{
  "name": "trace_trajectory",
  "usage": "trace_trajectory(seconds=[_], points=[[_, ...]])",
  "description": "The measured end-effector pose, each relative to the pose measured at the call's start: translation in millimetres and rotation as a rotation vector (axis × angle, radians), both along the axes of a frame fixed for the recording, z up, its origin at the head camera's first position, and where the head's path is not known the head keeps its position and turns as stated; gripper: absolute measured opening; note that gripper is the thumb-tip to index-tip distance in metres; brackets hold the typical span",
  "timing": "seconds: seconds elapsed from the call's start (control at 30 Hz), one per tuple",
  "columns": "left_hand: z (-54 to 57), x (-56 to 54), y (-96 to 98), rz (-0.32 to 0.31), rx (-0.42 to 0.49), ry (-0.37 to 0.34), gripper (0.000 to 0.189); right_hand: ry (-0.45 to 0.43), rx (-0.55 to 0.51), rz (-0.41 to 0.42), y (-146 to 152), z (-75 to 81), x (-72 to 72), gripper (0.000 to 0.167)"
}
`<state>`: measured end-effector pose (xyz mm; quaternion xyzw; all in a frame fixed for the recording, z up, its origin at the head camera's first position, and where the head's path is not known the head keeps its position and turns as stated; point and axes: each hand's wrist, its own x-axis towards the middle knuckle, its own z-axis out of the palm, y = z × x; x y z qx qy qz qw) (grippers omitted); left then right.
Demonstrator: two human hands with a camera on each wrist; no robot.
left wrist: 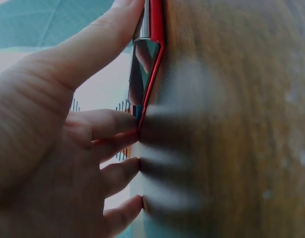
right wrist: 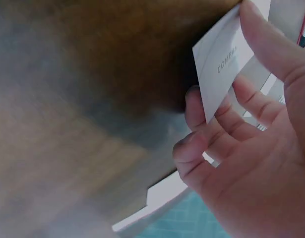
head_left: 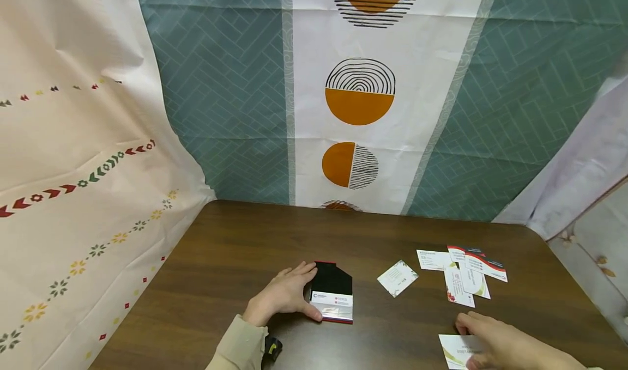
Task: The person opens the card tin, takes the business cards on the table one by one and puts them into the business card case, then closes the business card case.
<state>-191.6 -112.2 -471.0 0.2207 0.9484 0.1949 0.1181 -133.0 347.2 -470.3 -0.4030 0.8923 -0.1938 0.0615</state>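
Observation:
A business card holder with red edges, a black inner side and a shiny silver part lies on the table. A white card with printed text shows in it. My left hand holds the holder at its left side, thumb at the near corner and forefinger near the far one. In the left wrist view, the other fingertips touch the table. My right hand pinches a white business card between thumb and fingers, low at the right. The right wrist view shows this card tilted, with grey lettering.
Several overlapping business cards lie at the right of the brown table. One single card lies between them and the holder. A small black object is beside my left sleeve. Patterned cloths hang behind and at the sides.

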Motion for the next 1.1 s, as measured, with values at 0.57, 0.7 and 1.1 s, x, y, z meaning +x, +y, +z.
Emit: trace_trajectory(seconds=[0.57,0.7,1.1], points=[[-1.7,1.0,-1.9,0.014,-0.002,-0.017,0.109,0.098,0.06,0.073,-45.0,44.7,-25.7,0.034],[-1.1,0.4,-2.0,0.023,-0.005,-0.023,0.109,0.062,0.007,0.082,-68.2,57.2,-36.7,0.03],[0.3,-0.5,1.3,0.007,-0.006,-0.015,0.108,0.069,-0.149,0.05,-152.1,61.2,-64.8,0.015]])
